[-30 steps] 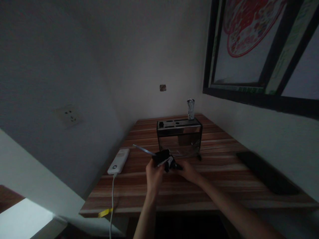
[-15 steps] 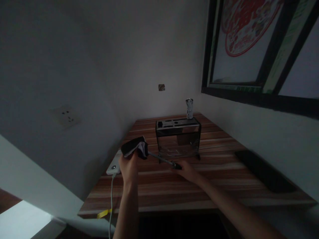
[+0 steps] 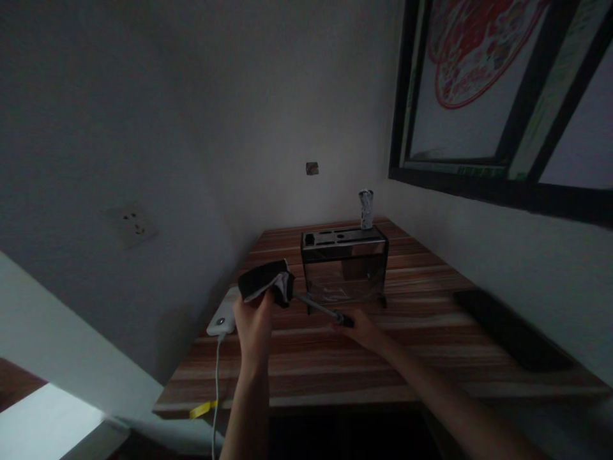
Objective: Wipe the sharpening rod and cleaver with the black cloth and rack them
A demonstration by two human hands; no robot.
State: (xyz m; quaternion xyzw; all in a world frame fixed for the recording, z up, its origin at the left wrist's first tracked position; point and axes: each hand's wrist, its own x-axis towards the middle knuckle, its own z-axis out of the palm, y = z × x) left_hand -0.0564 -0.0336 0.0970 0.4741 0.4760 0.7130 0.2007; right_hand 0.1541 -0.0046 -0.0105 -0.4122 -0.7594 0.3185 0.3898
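Observation:
Both my hands hold what looks like a folded umbrella (image 3: 263, 281), above the near part of the wood-grain table. Its black bundle, with a silvery grey inner side, is in my left hand (image 3: 256, 318), fingers wrapped round it from below. From the bundle a thin metal shaft (image 3: 316, 305) slants down to the right. My right hand (image 3: 361, 329) is closed on the black handle at the shaft's other end. Just behind the shaft stands a black-framed rack (image 3: 343, 237) with clear sides and slots in its top.
A patterned grey cylinder (image 3: 366, 209) stands at the rack's back right. On the left lies a white box (image 3: 221, 322) with a cable (image 3: 216, 383). A dark flat slab (image 3: 510, 329) lies at the table's right. Yellow tape (image 3: 204, 409) is at the front edge (image 3: 354, 401).
The whole view has shifted slightly. My left hand and the bundle sit a little further right, nearer the rack. Both hands keep their hold.

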